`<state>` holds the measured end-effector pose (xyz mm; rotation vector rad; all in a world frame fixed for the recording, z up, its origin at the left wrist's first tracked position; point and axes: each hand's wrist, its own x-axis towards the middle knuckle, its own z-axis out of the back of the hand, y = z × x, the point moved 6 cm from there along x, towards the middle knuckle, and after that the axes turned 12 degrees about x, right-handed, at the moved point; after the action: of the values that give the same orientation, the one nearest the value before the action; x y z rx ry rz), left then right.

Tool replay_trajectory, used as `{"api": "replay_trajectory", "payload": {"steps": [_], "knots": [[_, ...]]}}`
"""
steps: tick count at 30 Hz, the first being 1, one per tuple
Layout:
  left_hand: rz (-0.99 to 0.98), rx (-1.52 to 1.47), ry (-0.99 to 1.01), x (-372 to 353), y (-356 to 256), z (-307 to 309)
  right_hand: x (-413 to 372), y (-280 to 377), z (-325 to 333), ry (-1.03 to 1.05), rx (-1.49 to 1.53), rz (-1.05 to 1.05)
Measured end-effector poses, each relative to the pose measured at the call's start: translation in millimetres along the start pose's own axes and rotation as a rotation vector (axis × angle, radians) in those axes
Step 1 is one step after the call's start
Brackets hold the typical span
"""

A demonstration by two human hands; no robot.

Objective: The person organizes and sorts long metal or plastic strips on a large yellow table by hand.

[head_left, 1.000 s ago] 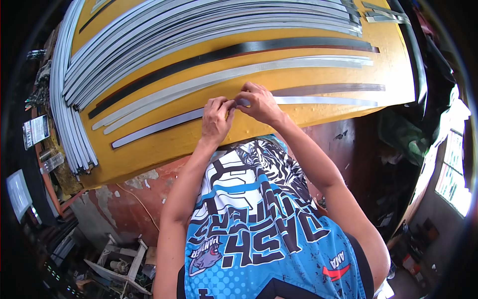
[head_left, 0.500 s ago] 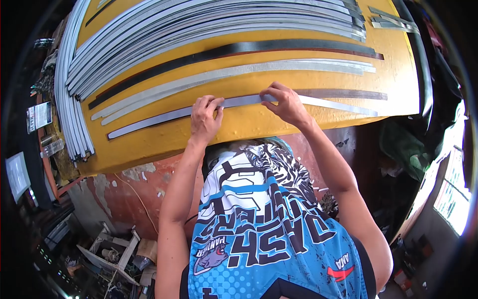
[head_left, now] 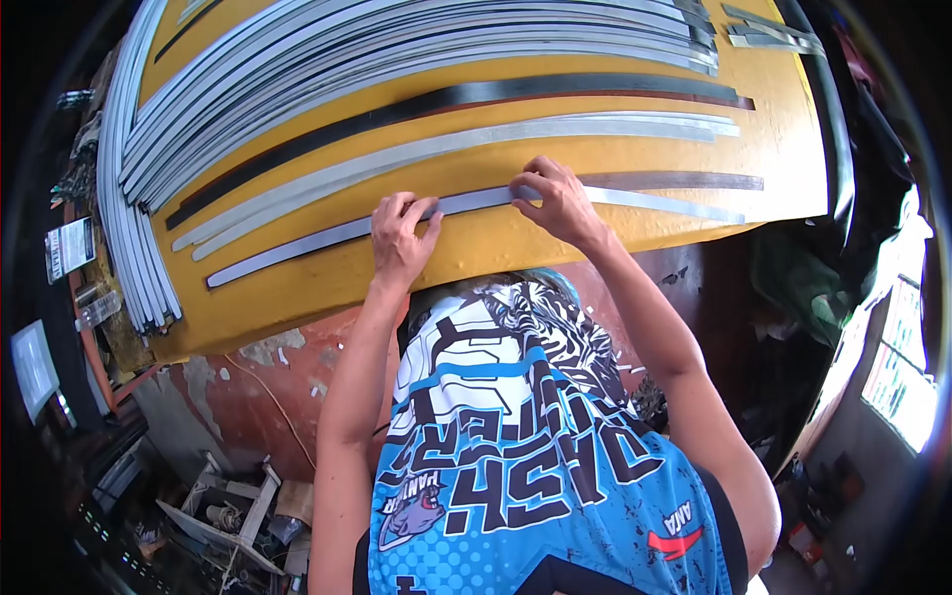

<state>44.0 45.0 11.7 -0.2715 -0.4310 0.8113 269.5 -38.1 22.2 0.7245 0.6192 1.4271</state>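
Observation:
A long pale grey strip lies along the front of the yellow-covered table, over a dark brown strip that shows at its edge and at the right. My left hand pinches the pale strip near its middle, thumb and fingers closed around it. A short way to the right, my right hand has its thumb and index finger closed on the same strip. Right of that hand, the pale strip's tail angles away from the brown one.
Behind lie two light grey strips, a black strip over a reddish-brown one, and a big stack of grey strips. More strips hang over the left edge. Short strips sit at the far right corner. A wooden crate stands below left.
The view has shifted slightly, so the table and strips appear a little further left. Both hands remain at about the same places on the pale strip.

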Motion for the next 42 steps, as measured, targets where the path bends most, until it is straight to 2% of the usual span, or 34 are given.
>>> {"api": "replay_trajectory", "payload": {"steps": [28, 37, 42], "knots": [[-0.026, -0.023, 0.033, 0.2, 4.9, -1.8, -4.0, -1.0, -1.5, -0.05, -0.039, 0.025], [0.007, 0.004, 0.055, 2.1, -0.4, -0.6, -1.4, -0.8, -4.1, -0.038, -0.023, -0.023], [-0.044, -0.044, 0.079, 6.2, -11.0, -7.5, 2.6, 2.3, -6.8, -0.031, -0.02, -0.039]]}}
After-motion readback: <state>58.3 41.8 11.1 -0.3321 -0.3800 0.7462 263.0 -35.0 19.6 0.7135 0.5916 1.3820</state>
